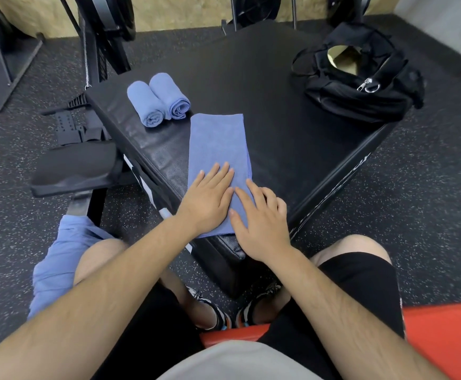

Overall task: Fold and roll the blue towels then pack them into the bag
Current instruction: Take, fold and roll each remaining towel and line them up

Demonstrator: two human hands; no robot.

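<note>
A blue towel (217,144) lies folded into a long strip on the black padded box (278,111), its near end at the box's front corner. My left hand (208,200) presses flat on the strip's near part with straight fingers. Beside it, my right hand (261,223) rests flat on the towel's near right edge. Two rolled blue towels (158,101) lie side by side at the box's left edge. The black bag (361,78) sits open at the box's far right corner. More blue towel cloth (56,264) is draped over my left knee.
A black bench pad (73,167) stands left of the box, with black straps on the floor behind it. Machine frames and weight plates line the far wall. I sit on a red seat (443,338). Speckled rubber floor surrounds the box.
</note>
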